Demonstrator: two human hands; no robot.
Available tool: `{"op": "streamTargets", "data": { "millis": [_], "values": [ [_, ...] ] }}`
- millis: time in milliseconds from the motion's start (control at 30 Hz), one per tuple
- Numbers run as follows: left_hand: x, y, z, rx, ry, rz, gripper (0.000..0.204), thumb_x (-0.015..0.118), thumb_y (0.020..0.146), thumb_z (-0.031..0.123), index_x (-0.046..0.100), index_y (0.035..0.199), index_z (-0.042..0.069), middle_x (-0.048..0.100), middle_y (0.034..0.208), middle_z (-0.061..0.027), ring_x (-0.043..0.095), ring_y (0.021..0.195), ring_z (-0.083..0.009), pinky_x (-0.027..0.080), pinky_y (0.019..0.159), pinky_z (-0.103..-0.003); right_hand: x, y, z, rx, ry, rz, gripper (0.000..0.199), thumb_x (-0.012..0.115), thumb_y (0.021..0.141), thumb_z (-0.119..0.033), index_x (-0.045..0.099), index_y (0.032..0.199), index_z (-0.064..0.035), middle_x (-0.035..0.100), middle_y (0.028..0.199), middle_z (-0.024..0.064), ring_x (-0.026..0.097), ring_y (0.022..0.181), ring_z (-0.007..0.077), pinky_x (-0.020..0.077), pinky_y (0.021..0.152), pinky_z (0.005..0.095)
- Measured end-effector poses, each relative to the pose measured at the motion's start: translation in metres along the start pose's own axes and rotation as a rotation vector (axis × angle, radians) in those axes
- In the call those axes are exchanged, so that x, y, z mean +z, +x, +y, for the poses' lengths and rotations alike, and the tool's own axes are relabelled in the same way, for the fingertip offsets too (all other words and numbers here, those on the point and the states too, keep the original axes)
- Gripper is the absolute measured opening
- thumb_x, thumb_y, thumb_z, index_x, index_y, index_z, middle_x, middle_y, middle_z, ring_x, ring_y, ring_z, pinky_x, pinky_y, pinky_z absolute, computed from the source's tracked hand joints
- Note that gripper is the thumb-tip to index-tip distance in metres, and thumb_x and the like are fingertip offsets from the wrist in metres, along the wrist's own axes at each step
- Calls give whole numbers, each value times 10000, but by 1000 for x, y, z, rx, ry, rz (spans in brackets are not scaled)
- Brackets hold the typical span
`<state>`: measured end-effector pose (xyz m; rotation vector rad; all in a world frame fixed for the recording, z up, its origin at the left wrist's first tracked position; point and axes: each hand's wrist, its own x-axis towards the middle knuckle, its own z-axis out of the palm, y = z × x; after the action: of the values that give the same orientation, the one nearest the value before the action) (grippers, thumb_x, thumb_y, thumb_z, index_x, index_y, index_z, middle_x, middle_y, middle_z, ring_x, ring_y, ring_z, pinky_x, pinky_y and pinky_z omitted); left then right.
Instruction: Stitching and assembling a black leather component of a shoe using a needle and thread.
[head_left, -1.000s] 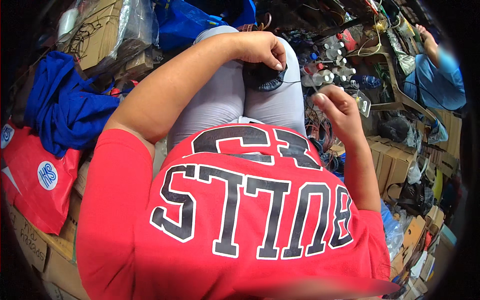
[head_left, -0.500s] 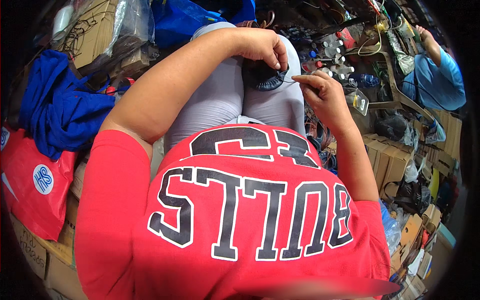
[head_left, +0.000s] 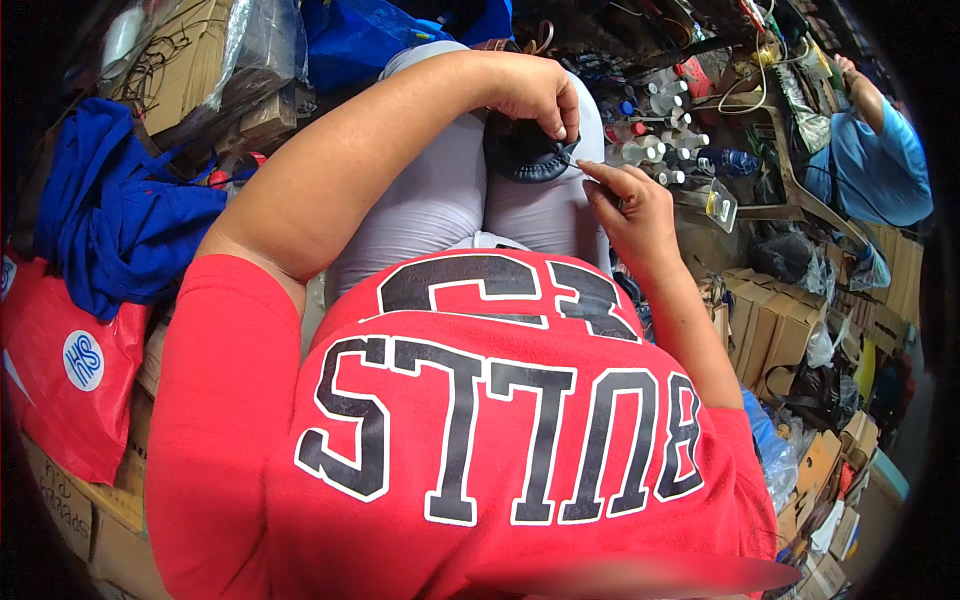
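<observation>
A black leather shoe rests on my lap over grey trousers. A row of puckered stitches runs along its near edge, and most of its body lies in dark shadow. My left hand reaches over from the far side, with thumb and forefinger pinched on the shoe's upper right edge. Close to that edge on the right is my right hand. Its thumb and forefinger pinch a thin, light needle-like tool whose tip meets the stitched edge. The exact shape of that tip is too small to make out.
Several plastic bottles stand past my right knee. Blue cloth and a red plastic bag lie at left. Cardboard is stacked at right. Another person in a blue shirt sits at the far right.
My right hand has moved left toward the shoe, closing the gap in which a dark thread showed. The left hand keeps its pinch with barely any shift.
</observation>
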<state>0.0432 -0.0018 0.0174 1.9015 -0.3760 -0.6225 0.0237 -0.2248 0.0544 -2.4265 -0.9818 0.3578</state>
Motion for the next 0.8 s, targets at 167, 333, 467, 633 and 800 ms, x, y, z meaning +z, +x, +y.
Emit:
{"op": "streamTargets", "data": {
  "millis": [167,333,467,633,800],
  "values": [
    [0,2,2,-31,28,10,213,662,760,92,690,965,40,685,860,-43,608,798,-127,463,750,-264,2,2,3,-64,-121,68,228,624,748,-84,683,966,-116,606,749,104,584,690,280,473,648,359],
    [0,4,3,-47,43,14,215,662,759,95,690,966,43,684,853,-42,608,785,-127,462,741,-259,-2,9,-2,-180,-209,71,199,630,731,-88,679,923,-105,599,728,88,580,697,272,453,654,367],
    [0,4,1,-69,34,-1,216,665,756,94,691,965,43,686,860,-43,611,792,-130,465,752,-261,-1,10,-2,-270,-316,64,210,628,723,-83,662,928,-104,600,716,75,581,703,254,428,673,361],
    [2,7,0,-23,78,31,199,660,764,71,689,957,35,690,861,-53,621,801,-136,474,761,-271,4,10,0,-270,-290,65,227,625,722,-72,654,944,-108,599,710,72,583,706,251,421,681,360],
    [5,6,-3,35,108,49,200,661,764,61,688,961,39,684,861,-65,623,809,-153,471,769,-268,-7,20,7,-333,-326,38,210,639,726,-63,673,928,-107,598,715,77,586,706,254,436,673,347]
  ]
}}
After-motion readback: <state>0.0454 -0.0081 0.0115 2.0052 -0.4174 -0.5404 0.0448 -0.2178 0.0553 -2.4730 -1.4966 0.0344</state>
